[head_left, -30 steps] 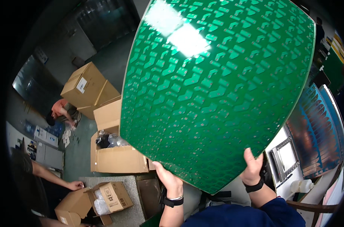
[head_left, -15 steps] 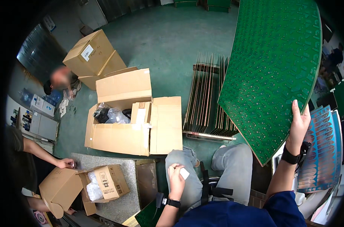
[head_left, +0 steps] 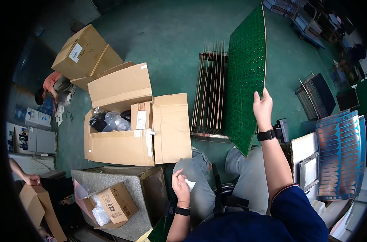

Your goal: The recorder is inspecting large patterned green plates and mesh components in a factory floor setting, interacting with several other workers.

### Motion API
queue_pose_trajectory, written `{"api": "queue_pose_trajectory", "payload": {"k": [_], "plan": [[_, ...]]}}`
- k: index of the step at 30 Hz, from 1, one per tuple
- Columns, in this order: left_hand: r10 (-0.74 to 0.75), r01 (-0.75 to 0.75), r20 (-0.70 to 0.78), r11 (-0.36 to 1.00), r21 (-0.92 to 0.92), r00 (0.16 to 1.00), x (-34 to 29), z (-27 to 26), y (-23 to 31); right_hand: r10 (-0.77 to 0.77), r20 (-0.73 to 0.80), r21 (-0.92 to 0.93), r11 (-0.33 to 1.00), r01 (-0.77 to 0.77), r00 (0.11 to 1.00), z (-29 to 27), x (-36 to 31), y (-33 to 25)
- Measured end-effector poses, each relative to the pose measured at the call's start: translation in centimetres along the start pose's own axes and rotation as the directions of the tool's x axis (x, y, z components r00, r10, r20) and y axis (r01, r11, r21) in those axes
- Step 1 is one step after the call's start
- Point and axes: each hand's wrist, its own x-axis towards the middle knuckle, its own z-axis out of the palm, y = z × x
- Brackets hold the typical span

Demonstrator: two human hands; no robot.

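My right hand (head_left: 263, 108) grips the edge of a large green panel (head_left: 244, 76) dotted with small holes. The panel stands nearly on edge over a metal rack (head_left: 209, 90) that holds several thin boards upright. My left hand (head_left: 180, 187) hovers above my left knee, fingers closed on a small white piece (head_left: 190, 184). Both wrists wear black bands. I sit with grey trouser legs below me.
An open cardboard box (head_left: 123, 121) with bagged items stands left of the rack. More boxes (head_left: 80, 52) lie beyond it, near a crouching person (head_left: 50, 86). Another person's hand (head_left: 30, 179) rests on a box at lower left. Blue panels (head_left: 340, 153) lean at the right.
The green panel has swung away from the camera to the right and turned on edge over the rack. My left hand let go of it and now holds a small white piece.
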Motion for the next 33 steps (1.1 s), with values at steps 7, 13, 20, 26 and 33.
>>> {"api": "queue_pose_trajectory", "payload": {"k": [7, 13, 20, 26, 33], "plan": [[-0.011, 0.012, -0.012, 0.995, 0.101, 1.0, 0.0, 0.5, 1.0, 0.071, 0.049, -0.255, 0.965, -0.057, 0.996, 2.5, 1.8, 2.5], [0.025, -0.022, -0.012, 0.984, 0.175, 1.0, 0.0, 0.7, 0.6, 0.167, 0.052, -0.25, 0.957, -0.149, 0.984, 3.6, 4.2, 2.8], [0.046, -0.043, -0.005, 0.972, 0.231, 0.999, 0.0, 1.0, 0.5, 0.265, 0.105, -0.247, 0.941, -0.233, 0.959, 5.3, 7.9, 5.1], [0.039, -0.028, -0.04, 0.966, 0.258, 0.998, -0.1, 0.7, 0.4, 0.345, 0.137, -0.382, 0.883, -0.272, 0.929, 9.2, 10.1, 8.5], [0.028, -0.019, -0.028, 0.965, 0.263, 0.999, 0.0, 1.5, 0.7, 0.226, 0.305, -0.743, 0.664, 0.083, 0.925, 12.9, 2.9, 19.7]]}}
